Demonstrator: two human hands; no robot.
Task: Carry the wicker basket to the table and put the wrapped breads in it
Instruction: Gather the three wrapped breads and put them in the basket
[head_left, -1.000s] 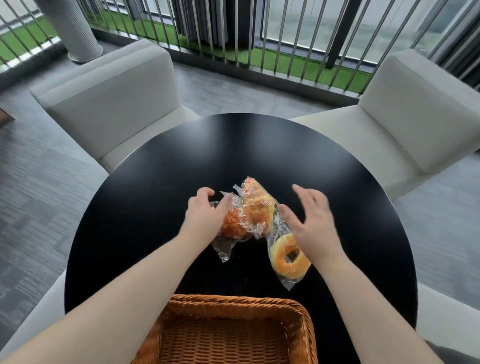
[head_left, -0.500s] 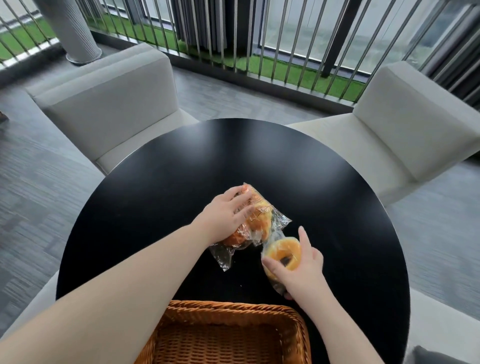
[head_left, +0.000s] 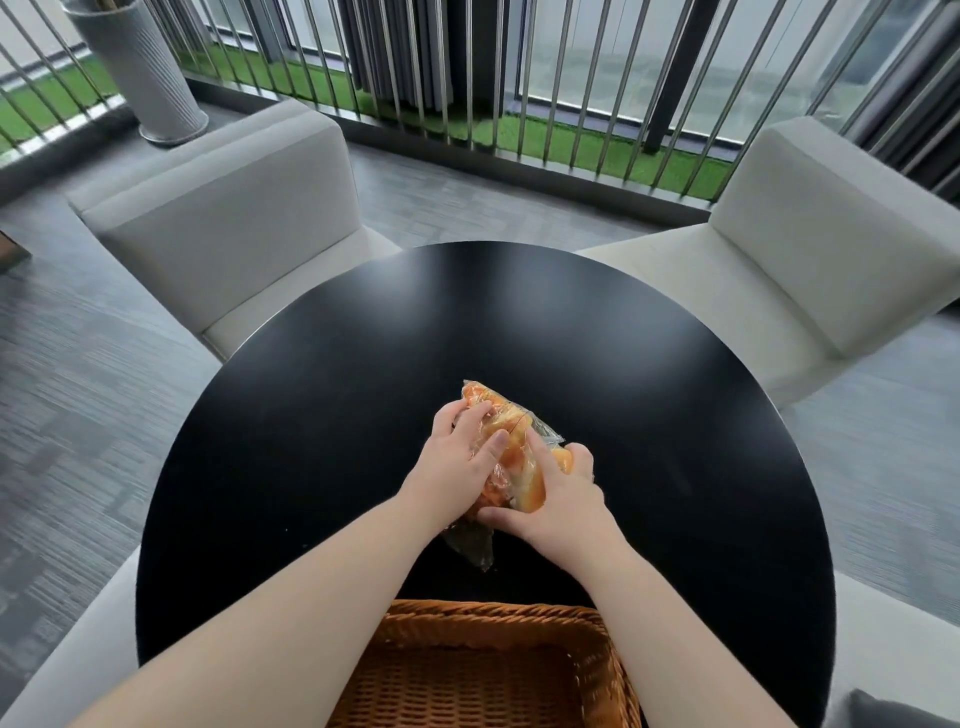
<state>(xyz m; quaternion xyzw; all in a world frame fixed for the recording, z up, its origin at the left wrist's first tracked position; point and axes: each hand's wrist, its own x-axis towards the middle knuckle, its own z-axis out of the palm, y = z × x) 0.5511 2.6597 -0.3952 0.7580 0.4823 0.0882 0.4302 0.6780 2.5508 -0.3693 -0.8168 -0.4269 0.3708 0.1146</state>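
Wrapped breads (head_left: 511, 457) bunched between two hands; one basket (head_left: 488, 670).

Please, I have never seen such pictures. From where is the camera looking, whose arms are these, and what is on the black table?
The camera sits on a person's head and looks forward and down, so the two bare arms are that person's own. There is no machine. The left hand and the right hand press together on the wrapped breads, a bunch of orange-brown pieces in clear plastic, over the round black table. I cannot tell if the bunch is lifted or touches the table. The wicker basket stands at the table's near edge, and what shows of it holds nothing. Two pale armchairs stand behind the table.
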